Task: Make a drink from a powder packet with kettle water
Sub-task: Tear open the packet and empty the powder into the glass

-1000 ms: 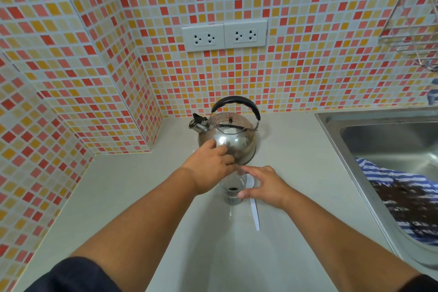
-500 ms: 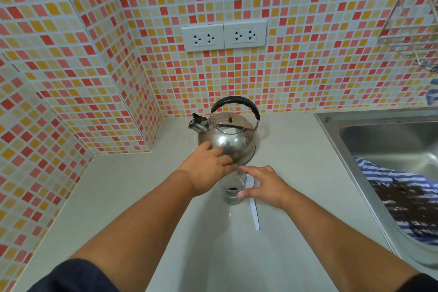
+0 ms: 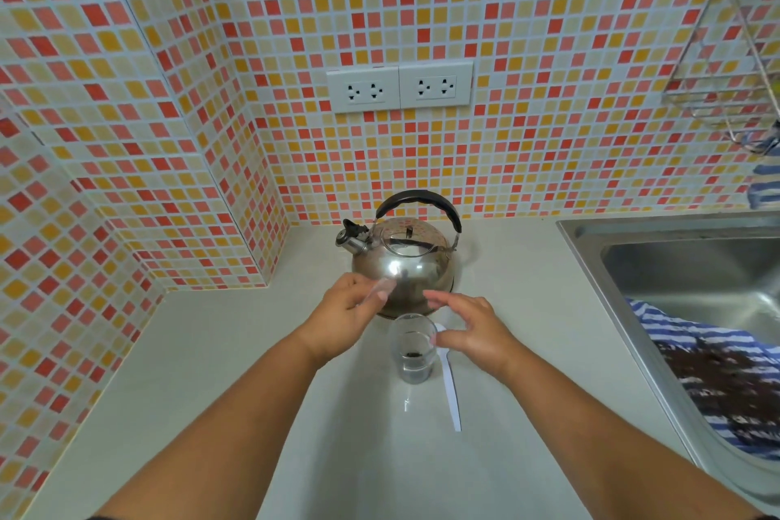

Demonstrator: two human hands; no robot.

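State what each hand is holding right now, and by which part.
The left hand pinches something small and clear at its fingertips; blur hides what it is or which part. The right hand is open beside the glass, holding nothing.

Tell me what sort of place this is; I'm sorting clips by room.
Most likely a home kitchen: a steel sink set into the counter, a kettle on it, and a tiled wall with sockets.

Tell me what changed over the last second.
The left hand drew back off the glass, pinching a small blurred thing. The right hand let go of the glass and opened beside it. Kettle, glass and spoon stayed put.
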